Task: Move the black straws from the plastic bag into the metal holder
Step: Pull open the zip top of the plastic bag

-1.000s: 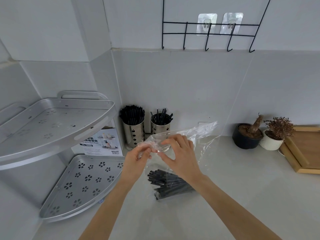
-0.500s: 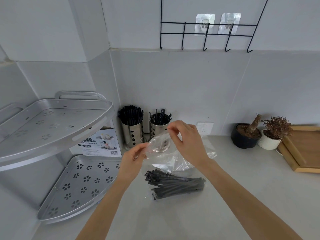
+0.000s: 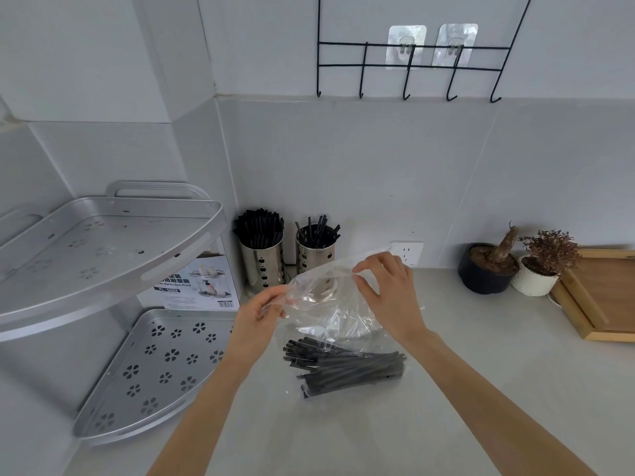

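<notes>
A clear plastic bag (image 3: 330, 304) is lifted off the grey counter, its mouth stretched between my hands. My left hand (image 3: 257, 314) pinches the left edge of the mouth and my right hand (image 3: 388, 290) pinches the right edge. A bundle of black straws (image 3: 347, 367) lies sideways in the bag's bottom on the counter. Behind the bag stand two metal holders: the left holder (image 3: 261, 261) is packed with black straws, the right holder (image 3: 314, 255) has only some.
A two-tier metal corner rack (image 3: 113, 255) fills the left side, with a printed box (image 3: 202, 286) behind it. Two small potted plants (image 3: 515, 266) and a wooden tray (image 3: 604, 297) sit at the right. A black wire hook rack (image 3: 409, 63) hangs on the wall.
My hands have drawn apart, pulling the bag's mouth wider. My right hand rose, then moved right; the straws have settled into the bag's bottom.
</notes>
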Demonstrator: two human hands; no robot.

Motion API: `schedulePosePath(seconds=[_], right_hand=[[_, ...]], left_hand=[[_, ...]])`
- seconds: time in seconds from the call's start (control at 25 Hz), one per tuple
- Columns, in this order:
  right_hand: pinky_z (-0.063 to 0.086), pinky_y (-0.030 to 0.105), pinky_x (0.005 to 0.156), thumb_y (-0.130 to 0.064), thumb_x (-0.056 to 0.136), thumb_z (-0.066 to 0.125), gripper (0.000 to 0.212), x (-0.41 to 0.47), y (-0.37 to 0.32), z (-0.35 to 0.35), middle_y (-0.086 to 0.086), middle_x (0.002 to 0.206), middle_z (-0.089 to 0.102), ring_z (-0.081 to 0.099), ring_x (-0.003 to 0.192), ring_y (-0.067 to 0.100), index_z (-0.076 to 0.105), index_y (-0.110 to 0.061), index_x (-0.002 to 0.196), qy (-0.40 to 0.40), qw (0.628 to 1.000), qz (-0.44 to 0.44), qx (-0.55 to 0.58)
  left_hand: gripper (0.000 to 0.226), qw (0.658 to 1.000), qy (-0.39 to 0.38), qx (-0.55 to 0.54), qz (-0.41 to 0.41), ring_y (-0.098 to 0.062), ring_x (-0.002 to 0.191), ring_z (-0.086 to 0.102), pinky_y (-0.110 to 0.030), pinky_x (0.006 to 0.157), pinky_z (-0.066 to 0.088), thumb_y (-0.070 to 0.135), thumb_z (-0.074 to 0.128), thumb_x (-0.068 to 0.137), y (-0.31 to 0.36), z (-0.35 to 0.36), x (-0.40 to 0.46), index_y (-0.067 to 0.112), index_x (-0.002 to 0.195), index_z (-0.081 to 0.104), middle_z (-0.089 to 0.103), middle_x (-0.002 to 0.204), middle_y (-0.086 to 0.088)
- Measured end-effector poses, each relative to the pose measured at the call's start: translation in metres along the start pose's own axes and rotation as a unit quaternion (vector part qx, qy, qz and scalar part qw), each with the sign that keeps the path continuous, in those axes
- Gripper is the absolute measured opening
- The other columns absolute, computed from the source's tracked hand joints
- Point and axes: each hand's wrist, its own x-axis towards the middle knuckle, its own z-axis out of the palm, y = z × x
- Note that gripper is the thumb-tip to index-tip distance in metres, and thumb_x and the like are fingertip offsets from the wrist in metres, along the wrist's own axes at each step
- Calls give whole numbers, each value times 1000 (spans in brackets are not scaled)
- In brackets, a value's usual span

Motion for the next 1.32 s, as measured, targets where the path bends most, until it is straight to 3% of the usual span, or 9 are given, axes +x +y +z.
schedulePosePath(seconds=[0.08,0.2,0.48,0.6,0.72,0.84,0.92,1.12,1.32], right_hand=[[33,28,85,-32,83,41,28,2,0,-2,4,88,64,61,83,23,62,-14,86,1,1000,3,9],[26,16,87,-32,86,40,28,4,0,-6,0,87,67,62,83,20,60,-12,87,-7,999,0,40],[39,26,74,-33,89,43,27,14,-8,-21,-1,79,62,61,63,15,60,-12,90,-5,996,-31,79],[35,15,69,-32,86,56,21,18,-9,-28,-18,62,44,51,63,2,62,-12,89,-19,995,-27,99],[30,9,68,-27,83,62,14,25,-9,-37,-17,56,40,49,67,3,64,-13,85,-39,995,-14,96],[32,17,71,-32,81,62,18,30,-7,-40,-5,62,49,48,63,15,65,-14,80,-43,995,-26,90],[35,25,77,-41,80,57,26,27,-4,-39,-8,70,50,48,58,7,64,-17,84,-41,996,-47,70],[29,30,84,-26,76,70,30,11,10,-25,9,99,53,53,92,25,62,-13,102,-65,998,11,-2],[29,31,81,-25,80,61,13,6,17,-19,7,93,58,54,87,25,67,-16,86,14,998,55,-12]], left_hand=[[31,1000,4,-6,-1,9,57,53,-5,56,42,7,47,91,1,0,0,34,88,62,63,78,12],[35,1000,19,-15,5,-4,78,59,-17,74,46,9,49,90,0,-2,4,40,84,62,65,84,12],[33,998,47,44,4,-11,64,51,-22,61,40,8,47,90,2,-7,16,37,88,63,64,76,1],[27,997,63,37,4,-13,59,47,-22,57,37,11,47,90,0,-10,18,31,91,65,67,79,-7],[25,998,67,20,3,-7,71,53,-19,61,40,10,48,90,3,-14,18,29,91,65,64,81,1],[32,997,69,17,7,-5,69,50,-19,59,38,8,47,90,9,-14,16,35,82,61,59,74,7],[34,997,70,11,5,-7,68,49,-18,59,38,6,46,90,11,-14,15,36,79,60,56,72,6],[29,998,68,-12,-9,-6,72,51,-14,63,40,6,46,91,9,-15,14,30,85,61,62,81,0],[24,997,76,-9,-6,-5,71,50,0,54,41,6,46,91,11,-15,13,23,92,62,60,78,7]])
